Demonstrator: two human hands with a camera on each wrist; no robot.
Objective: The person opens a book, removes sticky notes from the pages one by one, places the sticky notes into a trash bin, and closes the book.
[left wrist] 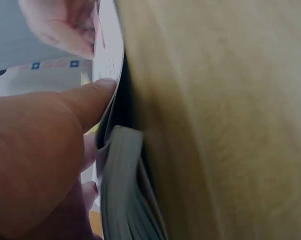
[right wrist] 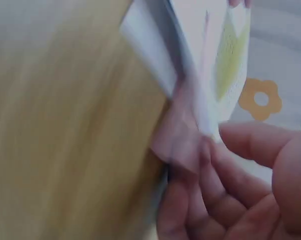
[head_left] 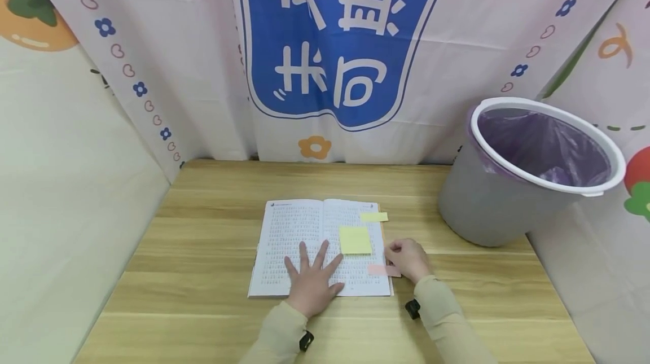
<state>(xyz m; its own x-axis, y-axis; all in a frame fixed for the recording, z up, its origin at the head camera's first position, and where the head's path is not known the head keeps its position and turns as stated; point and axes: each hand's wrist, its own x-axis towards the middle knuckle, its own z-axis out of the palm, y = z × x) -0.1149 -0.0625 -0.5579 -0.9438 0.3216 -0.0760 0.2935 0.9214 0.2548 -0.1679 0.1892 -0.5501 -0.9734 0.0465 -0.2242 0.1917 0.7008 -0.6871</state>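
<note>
An open book [head_left: 284, 240] with printed pages lies on the table. My left hand [head_left: 311, 288] rests flat on it with fingers spread, across the lower middle. At the book's right edge, my right hand [head_left: 408, 259] pinches a page [right wrist: 203, 107] between thumb and fingertips. A pink sticky strip [head_left: 378, 270] juts past that edge just below the fingers; in the right wrist view the pink strip [right wrist: 178, 137] hangs beside them. On the right page sit a yellow sticky-note pad [head_left: 355, 240] and, higher up, a yellow strip [head_left: 374, 217] that also overhangs the edge.
A grey bin [head_left: 487, 211] with a white rim and purple liner stands at the table's back right. Printed cloth [head_left: 203, 70] hangs behind the wooden table [head_left: 213, 194]. Each sleeve has a small black device [head_left: 306, 341] at the wrist.
</note>
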